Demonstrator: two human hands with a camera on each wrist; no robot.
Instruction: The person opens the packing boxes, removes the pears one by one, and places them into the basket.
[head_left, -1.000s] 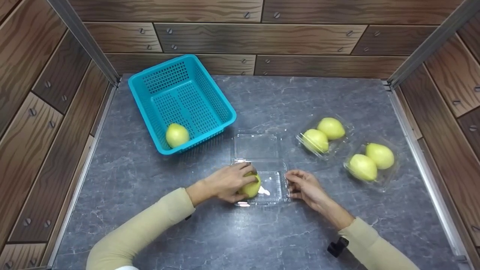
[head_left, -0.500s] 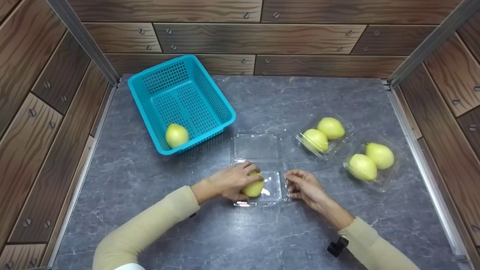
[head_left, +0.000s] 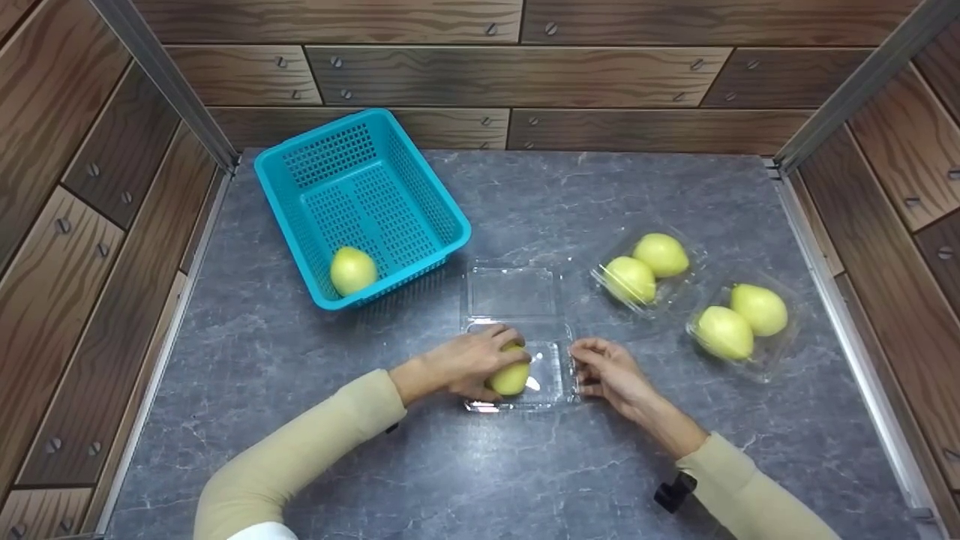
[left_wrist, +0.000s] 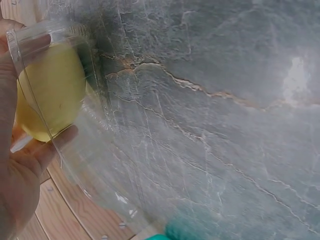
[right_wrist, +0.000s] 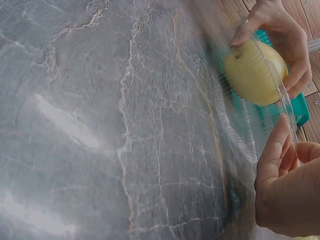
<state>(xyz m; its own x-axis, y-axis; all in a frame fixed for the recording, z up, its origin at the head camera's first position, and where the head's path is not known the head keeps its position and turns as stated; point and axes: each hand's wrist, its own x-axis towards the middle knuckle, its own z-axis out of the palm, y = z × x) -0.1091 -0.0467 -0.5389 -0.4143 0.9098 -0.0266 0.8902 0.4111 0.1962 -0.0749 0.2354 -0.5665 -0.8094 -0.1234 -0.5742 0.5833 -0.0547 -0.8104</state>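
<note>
A yellow-green pear [head_left: 510, 375] sits in the left part of an open clear plastic clamshell container [head_left: 550, 367], whose lid [head_left: 514, 292] lies folded back, away from the person. My left hand [head_left: 480, 364] grips this pear from its left side, fingers over the far side and thumb at the near side. In the left wrist view the pear [left_wrist: 55, 92] shows through the clear wall. My right hand [head_left: 611, 375] pinches the container's right rim between thumb and fingers; the right wrist view shows these fingertips [right_wrist: 282, 130] at the plastic edge beside the pear [right_wrist: 255, 72].
A teal plastic basket [head_left: 450, 255] stands at the back left with one pear [head_left: 353, 271] in its near corner. To the right are two clear containers, each with two pears [head_left: 661, 255] [head_left: 724, 333]. Wood-patterned panels [head_left: 517, 75] enclose the grey marbled table [head_left: 525, 480].
My left hand has shifted slightly right with the pear, inside the container. The right hand stays at the container's right rim.
</note>
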